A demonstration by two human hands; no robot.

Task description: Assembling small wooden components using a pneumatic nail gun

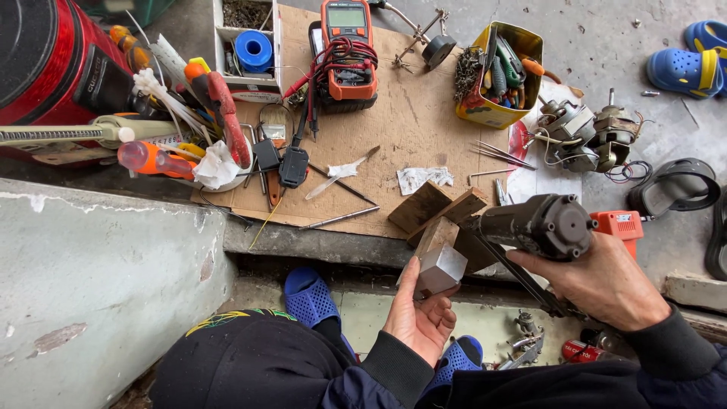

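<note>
Left hand (420,318) grips a small grey block (441,269) from below; right hand (602,284) wraps a dark power tool (534,225), nose just beside block. Block sits off the cardboard sheet (409,129) front edge, touching wood scraps (439,208). Open cardboard behind. One multimeter (347,49), one yellow tin (500,76), two blue clogs (693,57).

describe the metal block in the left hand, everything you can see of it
The metal block is a small, plain, silver-grey cuboid with flat, dull faces and sharp edges. The left hand holds it from below, thumb on its left face, fingers under its right side. It is tilted, its top end against a wooden piece at the cardboard's edge.
</note>
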